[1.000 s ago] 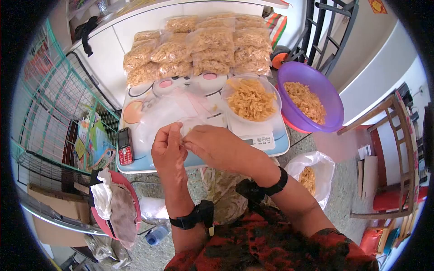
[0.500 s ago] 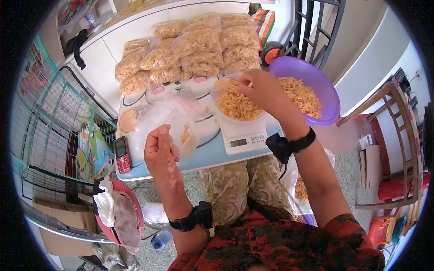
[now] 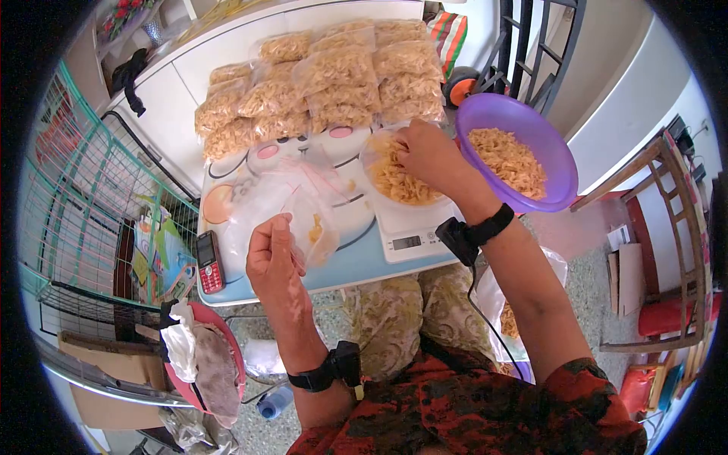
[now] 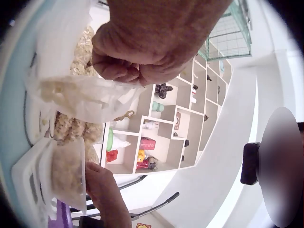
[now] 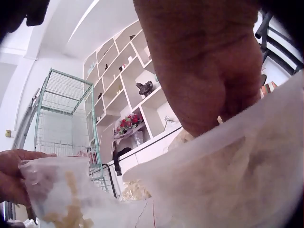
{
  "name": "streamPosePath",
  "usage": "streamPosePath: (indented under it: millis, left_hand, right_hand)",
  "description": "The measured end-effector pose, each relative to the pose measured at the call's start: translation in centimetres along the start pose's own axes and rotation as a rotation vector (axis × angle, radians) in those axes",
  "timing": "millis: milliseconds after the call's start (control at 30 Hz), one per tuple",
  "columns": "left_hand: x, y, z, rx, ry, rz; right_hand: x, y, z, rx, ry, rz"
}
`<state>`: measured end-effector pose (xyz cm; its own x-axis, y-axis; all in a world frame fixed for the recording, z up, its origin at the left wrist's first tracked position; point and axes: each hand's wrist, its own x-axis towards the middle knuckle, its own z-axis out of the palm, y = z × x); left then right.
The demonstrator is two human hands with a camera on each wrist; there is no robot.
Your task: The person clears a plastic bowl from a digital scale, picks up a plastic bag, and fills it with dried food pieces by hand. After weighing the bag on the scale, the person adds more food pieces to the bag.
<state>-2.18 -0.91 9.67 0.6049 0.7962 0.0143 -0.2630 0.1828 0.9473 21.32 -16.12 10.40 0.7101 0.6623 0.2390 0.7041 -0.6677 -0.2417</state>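
Note:
My left hand (image 3: 274,254) pinches the edge of a clear plastic bag (image 3: 322,246) above the front of the table. A few pale yellow dried pieces (image 5: 71,209) show through the bag in the right wrist view. My right hand (image 3: 434,155) reaches into a translucent round tub (image 3: 371,171) full of similar dried pieces (image 3: 406,182). Its fingertips are down among them at the far side; the tub wall hides them in the right wrist view, and I cannot tell whether they grip any. Under the tub sits a white kitchen scale (image 3: 413,233) with a lit display.
Filled clear bags (image 3: 334,72) are stacked along the table's back. Flat, unfilled plastic bags (image 3: 262,193) lie left of centre, near a red phone (image 3: 210,262). A purple basin (image 3: 557,163) of dried pieces stands at right, a wire cage (image 3: 91,197) at left.
My right hand has gone from beside the left hand at the bag to the tub, then lower into the pieces. The left hand has kept hold of the bag, which now hangs more in view.

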Motion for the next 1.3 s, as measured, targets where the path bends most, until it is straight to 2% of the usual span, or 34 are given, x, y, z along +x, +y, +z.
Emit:
streamPosePath:
  millis: [167,267,367,467,567,667,767,967,1067,1167,1267,1300]
  left_hand:
    - [0.1,-0.2,-0.2,0.006,-0.006,-0.01]
    - [0.1,-0.3,-0.1,0.028,0.009,-0.031]
    - [0.1,-0.3,0.0,0.038,0.006,-0.034]
    - [-0.1,-0.4,0.2,0.051,0.007,-0.037]
    - [-0.2,-0.4,0.5,0.063,0.0,-0.03]
    - [-0.3,-0.5,0.6,0.047,-0.015,-0.031]
    - [-0.4,-0.3,0.3,0.037,-0.01,-0.035]
    - [-0.2,-0.6,0.3,0.041,-0.026,-0.03]
    - [-0.3,-0.6,0.7,0.073,-0.019,-0.04]
    - [-0.3,-0.8,0.8,0.074,-0.019,-0.044]
    - [-0.4,-0.8,0.8,0.058,-0.023,-0.04]
    - [-0.4,-0.7,0.8,0.045,-0.028,-0.041]
  right_hand:
    - [-0.8,0.0,-2.4,0.161,0.181,-0.115]
    - [-1.2,0.5,-4.6,0.336,0.163,0.027]
    - [-1.6,1.6,-6.1,0.748,0.056,0.169]
    - [-2.3,0.7,-7.9,0.776,0.059,0.2]
    - [-2.2,2.0,-6.4,0.295,0.109,0.025]
    - [-2.8,1.8,-4.4,-0.053,0.093,-0.074]
    - [-3.1,1.6,-3.5,-0.037,0.01,-0.036]
    - [-3.7,2.0,-5.4,0.163,0.019,-0.01]
    - [-4.7,1.6,-5.4,0.145,0.077,-0.042]
    - [-5.6,0.5,-4.5,-0.055,0.234,-0.139]
    - [-5.2,-1.9,-5.0,-0.129,0.065,0.058]
    - [-5.1,-2.3,-4.7,-0.127,0.086,0.079]
